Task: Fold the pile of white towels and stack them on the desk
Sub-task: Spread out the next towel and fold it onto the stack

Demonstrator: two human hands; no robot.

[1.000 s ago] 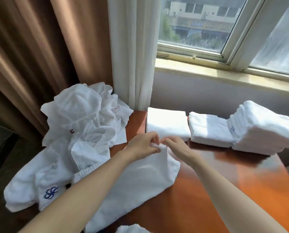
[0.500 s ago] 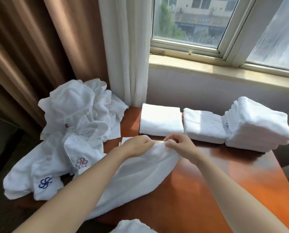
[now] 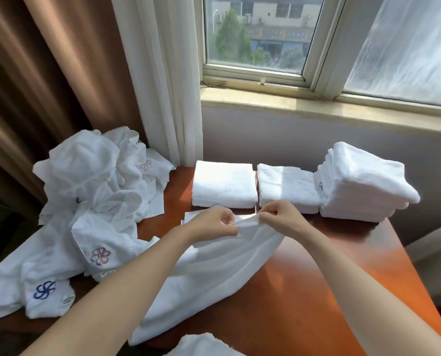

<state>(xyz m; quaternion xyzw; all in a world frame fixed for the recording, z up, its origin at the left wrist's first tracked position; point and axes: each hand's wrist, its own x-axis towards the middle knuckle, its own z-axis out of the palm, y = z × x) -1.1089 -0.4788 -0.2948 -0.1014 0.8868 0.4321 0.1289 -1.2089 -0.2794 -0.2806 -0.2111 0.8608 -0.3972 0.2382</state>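
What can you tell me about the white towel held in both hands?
The plain white terry-cloth towel is not yet folded. It is rumpled in long creases and runs diagonally across the reddish-brown wooden desk, from the near edge up to the hands. The left hand and right hand pinch its far edge, raised a little; the rest lies on the wood. No logo shows.

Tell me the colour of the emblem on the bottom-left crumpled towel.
The emblem is dark blue, clearest in head view.
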